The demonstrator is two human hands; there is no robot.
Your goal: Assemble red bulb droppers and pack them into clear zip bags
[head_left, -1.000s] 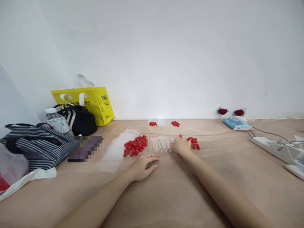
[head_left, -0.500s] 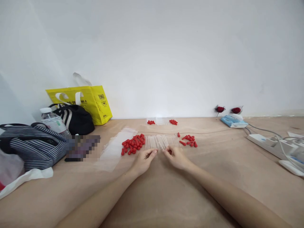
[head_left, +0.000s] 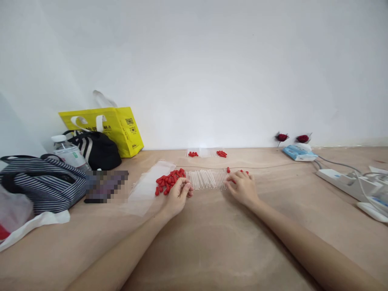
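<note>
My left hand (head_left: 177, 198) is closed beside the left pile of red rubber bulbs (head_left: 166, 180), and a red bulb (head_left: 190, 193) shows at its fingertips. Over the smaller right group of bulbs, my right hand (head_left: 243, 188) has its fingers bent down. A bit of red shows between thumb and fingers there; the hand covers most of that group. Between the hands lies a row of thin, whitish see-through tubes (head_left: 204, 179), side by side. One loose bulb (head_left: 228, 169) rests at the row's upper right end.
Clear plastic bags (head_left: 144, 192) lie left of the pile. Near the wall, another clear bag (head_left: 206, 152) has red bulbs at both sides. Farther left stand a yellow bag (head_left: 130, 137), a bottle (head_left: 71, 155) and a striped bag (head_left: 51, 184). Tissues (head_left: 298, 153) and a power strip (head_left: 342, 180) are right.
My hands have moved apart from the near edge of the tubes. The left went to the red pile and now has a bulb; the right went over the right-hand bulbs.
</note>
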